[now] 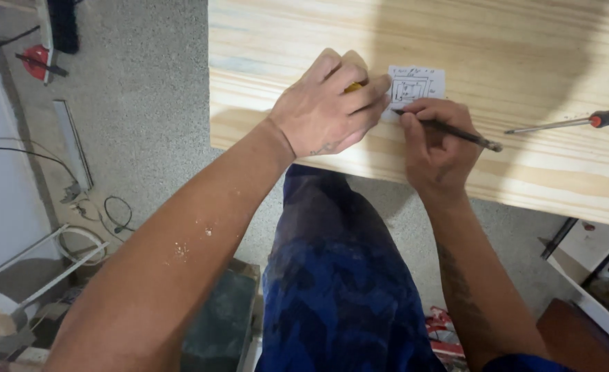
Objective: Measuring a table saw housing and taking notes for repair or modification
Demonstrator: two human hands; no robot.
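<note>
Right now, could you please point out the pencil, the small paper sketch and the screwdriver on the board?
pencil (456,131): head view, middle of its shaft.
paper sketch (418,84): head view, centre of the sheet.
screwdriver (549,126): head view, on its metal shank.
</note>
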